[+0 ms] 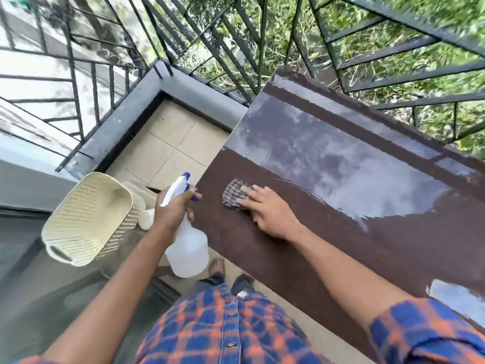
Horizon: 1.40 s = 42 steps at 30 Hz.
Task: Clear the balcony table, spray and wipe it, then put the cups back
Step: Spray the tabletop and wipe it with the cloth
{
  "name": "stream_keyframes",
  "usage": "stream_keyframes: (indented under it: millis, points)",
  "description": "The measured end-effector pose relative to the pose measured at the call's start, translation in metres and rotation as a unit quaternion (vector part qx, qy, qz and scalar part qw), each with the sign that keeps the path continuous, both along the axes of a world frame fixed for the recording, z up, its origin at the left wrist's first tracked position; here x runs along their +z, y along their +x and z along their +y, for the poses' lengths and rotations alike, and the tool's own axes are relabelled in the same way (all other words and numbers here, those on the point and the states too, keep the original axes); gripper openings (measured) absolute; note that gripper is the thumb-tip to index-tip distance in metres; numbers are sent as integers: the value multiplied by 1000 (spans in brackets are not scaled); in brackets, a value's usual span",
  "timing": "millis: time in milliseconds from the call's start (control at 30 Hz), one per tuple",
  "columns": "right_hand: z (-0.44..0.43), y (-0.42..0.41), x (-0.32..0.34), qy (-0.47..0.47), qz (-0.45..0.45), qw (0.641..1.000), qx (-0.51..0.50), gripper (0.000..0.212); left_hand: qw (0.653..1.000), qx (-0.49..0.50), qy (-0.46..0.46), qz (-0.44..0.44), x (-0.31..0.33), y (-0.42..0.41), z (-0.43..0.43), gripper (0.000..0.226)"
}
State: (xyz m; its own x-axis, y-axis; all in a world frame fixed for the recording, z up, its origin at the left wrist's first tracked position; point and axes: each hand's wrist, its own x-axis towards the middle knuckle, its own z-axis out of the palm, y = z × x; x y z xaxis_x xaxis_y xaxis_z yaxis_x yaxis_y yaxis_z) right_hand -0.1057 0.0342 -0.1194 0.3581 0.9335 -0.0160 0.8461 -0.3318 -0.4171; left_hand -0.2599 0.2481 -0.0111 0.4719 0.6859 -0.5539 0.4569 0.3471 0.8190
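Pressing down on a small checked grey cleaning cloth (pixel 232 193), the right hand (pixel 267 211) is laid flat on the dark brown rectangular tabletop (pixel 301 258), its fingers (pixel 253 191) stretched out and slightly spread over the cloth rather than curled around it. The cloth is seen near the left edge of the tabletop, with part of it showing beyond the fingertips. A broad pale, wet-looking sheen is spread over the far half of the tabletop, and a curved streak is visible just to the right of the hand. No cups are seen on the tabletop.

A translucent white plastic spray bottle with a white and blue trigger head (pixel 187 243) is held just off the left edge of the tabletop by the left hand (pixel 173 210). The fingers of that hand are wrapped closed around the bottle's neck, with the nozzle pointed up and away and the body hanging below the hand.

A cream perforated plastic basket (pixel 86 219) is seen well to the left of the tabletop, tilted; what it rests on cannot be told. A small pale rounded object just beside it is too blurred to identify. Black metal balcony railings (pixel 262 43) run behind the tabletop, with green foliage beyond. Beige floor tiles (pixel 170 143) lie to the left of the tabletop. Rolled sleeves of a blue and orange checked shirt (pixel 231 329) are visible nearest the camera.
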Motion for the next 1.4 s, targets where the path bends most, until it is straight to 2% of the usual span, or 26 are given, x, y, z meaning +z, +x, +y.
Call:
stream_keyframes:
  millis: [167,233,300,367,433,500,533,600,667,800,933,1000,1033,1100,1200,1300,1400]
  points:
    - [58,84,6,-18,8,969,-248,57,997,74,9,20,-3,-15,6,10]
    - [96,75,12,-21,27,959,-283,57,993,112,3,27,-4,-22,9,24]
    - [124,41,10,-12,35,975,-220,56,989,144,2,40,-5,-29,13,39]
    - [135,-9,0,14,27,997,-72,55,986,162,5,40,-6,-33,15,40]
    - [129,-60,-9,17,36,995,93,53,983,182,-7,34,-6,-35,15,39]
    - [115,-86,-10,-10,46,979,199,50,980,195,-17,40,-2,-33,13,22]
    - [111,-84,-10,-22,51,974,221,49,980,191,-19,43,2,-29,12,11]
    - [114,-57,-10,-25,41,972,232,54,982,185,-12,44,7,-23,12,4]
    - [127,-6,-12,-25,20,981,190,57,985,161,9,55,7,-14,14,7]
    - [152,147,-1,-52,13,998,-12,55,989,137,0,52,11,18,14,7]
    - [157,279,21,-112,16,979,-171,58,994,105,-21,20,12,56,16,15]
    - [147,322,24,-113,47,961,-249,66,995,90,-40,14,12,71,16,27]
    - [139,335,23,-99,63,950,-289,70,996,84,-32,13,11,76,16,22]
    - [121,340,20,-81,70,936,-334,69,997,78,-23,3,12,85,15,5]
    - [97,320,19,-53,33,926,-372,64,999,50,-10,-2,9,93,13,10]
    - [73,259,15,-28,12,936,-352,59,999,36,0,10,7,93,9,9]
    - [50,158,14,3,48,956,-289,55,1000,15,6,20,5,86,2,9]
